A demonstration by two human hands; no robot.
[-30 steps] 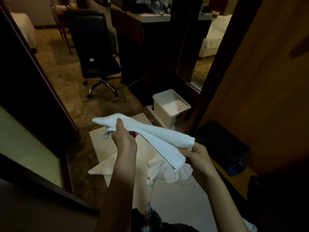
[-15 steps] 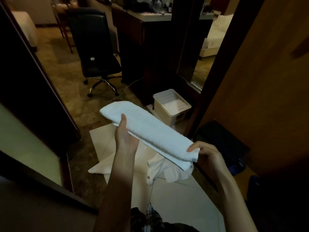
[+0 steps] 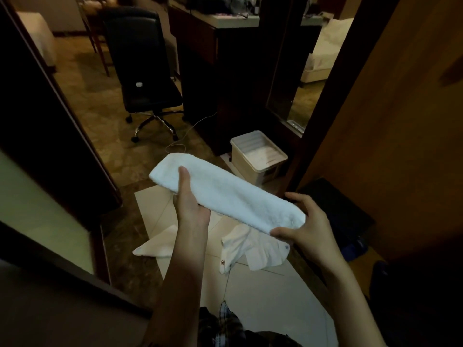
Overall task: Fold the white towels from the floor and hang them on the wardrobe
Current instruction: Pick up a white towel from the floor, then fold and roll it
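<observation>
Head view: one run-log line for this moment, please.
stage: folding | towel: folded strip, held off floor | left hand: grips one end | right hand: grips other end | hung: no

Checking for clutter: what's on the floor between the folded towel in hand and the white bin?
Head view: only bare floor shows between the folded towel and the white bin.

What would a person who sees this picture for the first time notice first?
First, the white towel, folded into a long band and held in the middle of the view, the left hand gripping one end and the right hand the other. Below it, more white cloths lie crumpled on the pale floor tiles. Behind stand a white plastic bin and a black office chair.
</observation>
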